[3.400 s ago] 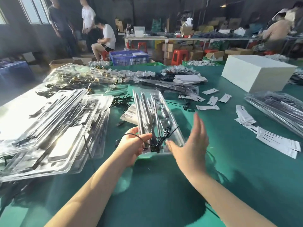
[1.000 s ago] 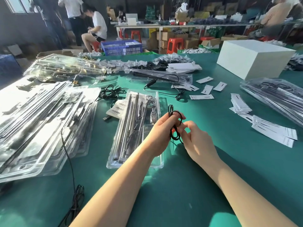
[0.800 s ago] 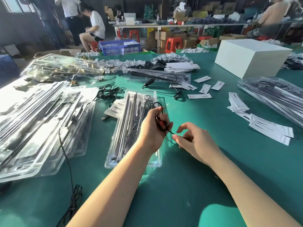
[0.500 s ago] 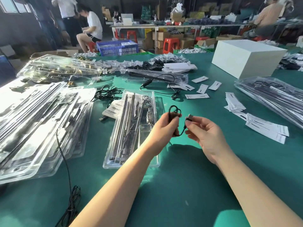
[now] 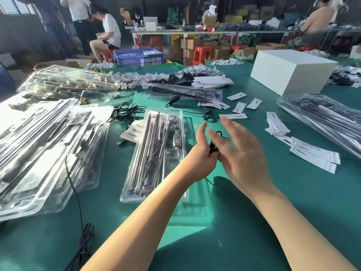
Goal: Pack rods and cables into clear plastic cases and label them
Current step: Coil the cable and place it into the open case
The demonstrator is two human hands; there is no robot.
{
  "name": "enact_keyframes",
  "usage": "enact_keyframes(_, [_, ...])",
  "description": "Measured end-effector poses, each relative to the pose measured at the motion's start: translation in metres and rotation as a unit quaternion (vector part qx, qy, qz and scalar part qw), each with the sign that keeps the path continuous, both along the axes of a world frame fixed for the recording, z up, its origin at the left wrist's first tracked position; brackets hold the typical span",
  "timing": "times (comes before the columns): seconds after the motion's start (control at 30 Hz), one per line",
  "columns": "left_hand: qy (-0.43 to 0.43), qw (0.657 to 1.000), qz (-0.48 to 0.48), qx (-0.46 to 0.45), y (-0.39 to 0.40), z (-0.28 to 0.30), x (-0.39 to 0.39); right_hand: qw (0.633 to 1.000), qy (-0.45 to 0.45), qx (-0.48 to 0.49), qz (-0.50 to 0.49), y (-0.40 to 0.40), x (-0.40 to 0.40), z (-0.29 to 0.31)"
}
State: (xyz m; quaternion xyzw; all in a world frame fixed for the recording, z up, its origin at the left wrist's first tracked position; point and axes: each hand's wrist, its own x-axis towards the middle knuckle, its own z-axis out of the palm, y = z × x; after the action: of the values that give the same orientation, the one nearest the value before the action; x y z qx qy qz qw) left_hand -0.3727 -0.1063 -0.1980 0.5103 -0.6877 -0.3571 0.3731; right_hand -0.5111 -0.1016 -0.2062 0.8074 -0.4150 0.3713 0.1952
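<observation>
A clear plastic case (image 5: 156, 155) lies open on the green table, holding several metal rods (image 5: 148, 145) and a small padlock (image 5: 176, 140). Just right of it, my left hand (image 5: 203, 147) grips a small coiled black cable (image 5: 214, 145). My right hand (image 5: 240, 153) hovers in front of the coil with its fingers spread and blurred by motion, partly hiding it. A barcode label sheet (image 5: 132, 130) lies at the case's left edge.
Stacks of clear cases (image 5: 45, 145) fill the left side, and more (image 5: 322, 118) lie at right. White label cards (image 5: 312, 153) are scattered right of my hands. A white box (image 5: 291, 73) stands at back right. Loose black cables (image 5: 125, 112) lie behind the case, another (image 5: 84, 241) near the front edge.
My right hand has let go of the cable's end and spread its fingers in front of the coil. My left hand keeps hold of the coil, at about the same place.
</observation>
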Motion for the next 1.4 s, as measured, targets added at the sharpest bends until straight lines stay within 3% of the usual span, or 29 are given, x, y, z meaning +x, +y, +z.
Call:
enact_keyframes(0.03, [-0.015,1.000,0.003,-0.010,-0.002,0.001,0.000,0.998,0.060,-0.006,-0.002,0.000,0.002,0.001])
enact_keyframes(0.1, [-0.030,0.999,0.020,-0.008,-0.004,0.003,0.004,0.995,0.093,0.018,-0.025,-0.003,0.006,0.001])
enact_keyframes(0.27, [0.091,0.991,-0.009,0.094,-0.002,0.012,0.024,0.989,0.096,0.114,-0.015,-0.018,0.003,0.002])
enact_keyframes(0.33, [0.002,0.996,-0.014,0.083,-0.003,0.021,0.038,0.978,0.080,0.188,-0.032,-0.023,0.003,0.002])
enact_keyframes(0.43, [-0.212,0.977,-0.027,0.027,-0.009,0.032,0.057,0.961,-0.003,0.269,-0.061,-0.033,0.006,-0.003])
enact_keyframes(0.5, [-0.257,0.966,-0.009,-0.001,-0.014,0.029,0.061,0.949,-0.031,0.300,-0.089,-0.039,0.015,-0.007])
enact_keyframes(0.57, [-0.196,0.980,0.022,-0.014,-0.019,0.017,0.061,0.936,-0.082,0.327,-0.095,-0.042,0.026,-0.010])
enact_keyframes(0.7, [-0.046,0.994,0.085,-0.048,-0.021,-0.012,0.064,0.905,-0.210,0.369,0.010,-0.040,0.047,-0.010])
enact_keyframes(0.87, [0.083,0.995,0.047,-0.034,-0.021,-0.020,0.075,0.911,-0.215,0.343,0.076,-0.035,0.058,-0.003])
enact_keyframes(1.03, [0.098,0.994,0.033,-0.039,-0.023,-0.022,0.077,0.897,-0.200,0.378,0.109,-0.041,0.056,-0.003])
enact_keyframes(1.27, [0.037,0.992,0.059,-0.104,-0.024,-0.020,0.074,0.888,-0.176,0.402,0.139,-0.037,0.057,-0.012])
enact_keyframes(1.4, [0.013,0.993,0.074,-0.086,-0.022,-0.013,0.071,0.885,-0.292,0.344,0.115,-0.031,0.062,-0.017])
